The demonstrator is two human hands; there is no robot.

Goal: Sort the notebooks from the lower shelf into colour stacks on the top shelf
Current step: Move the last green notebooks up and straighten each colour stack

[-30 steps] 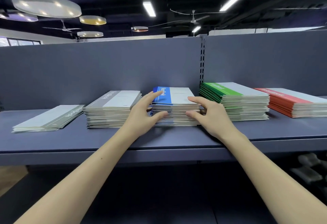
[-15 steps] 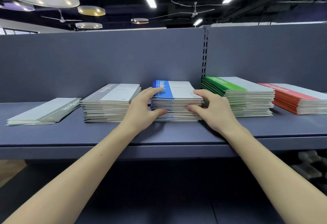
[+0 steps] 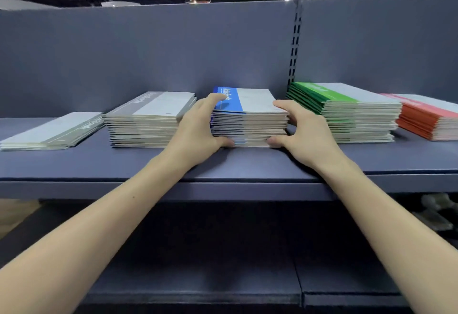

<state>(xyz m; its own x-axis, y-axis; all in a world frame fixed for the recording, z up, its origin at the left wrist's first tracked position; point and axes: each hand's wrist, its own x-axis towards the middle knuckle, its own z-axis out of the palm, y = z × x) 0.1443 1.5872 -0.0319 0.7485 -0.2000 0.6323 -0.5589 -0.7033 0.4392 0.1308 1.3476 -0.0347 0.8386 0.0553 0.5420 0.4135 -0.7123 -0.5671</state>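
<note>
Blue stack (image 3: 249, 117) btwn both hands

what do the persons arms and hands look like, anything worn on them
Both arms are bare from the hands back to the frame's edge: no sleeves in view. The left hand and right hand carry no gloves, and no rings, watch or bracelet can be seen. The left forearm shows a couple of small dark spots.

Both bare hands clasp the stack of blue-spined notebooks (image 3: 249, 120) on the dark blue-grey top shelf (image 3: 223, 165). The left hand (image 3: 198, 130) presses its left side, the right hand (image 3: 306, 132) its right. Each thumb touches the stack's front bottom edge, with fingertips (image 3: 218, 97) on the top cover.
</note>
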